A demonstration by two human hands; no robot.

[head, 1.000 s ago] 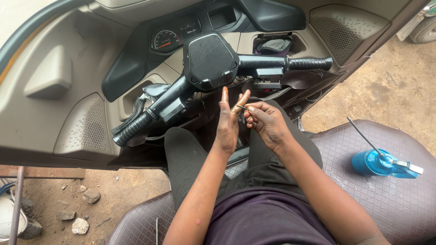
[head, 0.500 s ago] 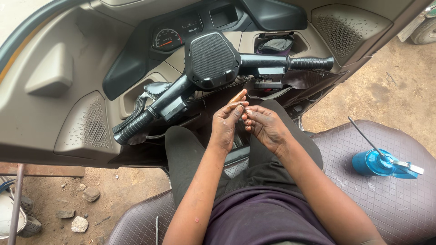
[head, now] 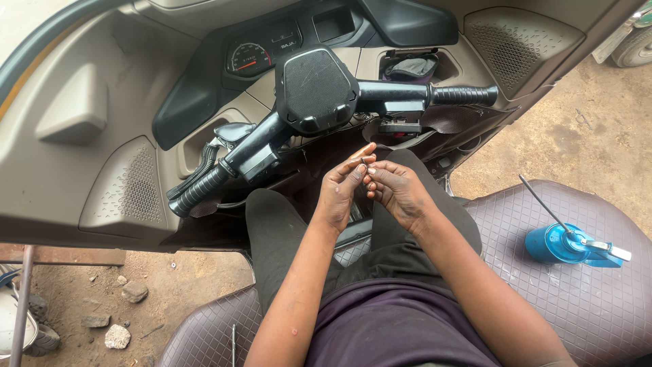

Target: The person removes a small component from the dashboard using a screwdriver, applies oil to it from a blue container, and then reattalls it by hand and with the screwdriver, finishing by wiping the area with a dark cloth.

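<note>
Two hands: my left hand (head: 339,194) and right hand (head: 397,190) meet at frame centre, below the handlebar (head: 319,92).
Fingers: fingertips (head: 363,166) pressed together, pinching something too small to identify.
Nearer: equal.

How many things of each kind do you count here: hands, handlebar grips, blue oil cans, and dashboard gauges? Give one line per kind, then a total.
Hands: 2, the left hand and the right hand, fingertips meeting
Handlebar grips: 2, the left grip and the right grip
Blue oil can: 1, lying on the seat
Dashboard gauge: 1
Total: 6
</note>
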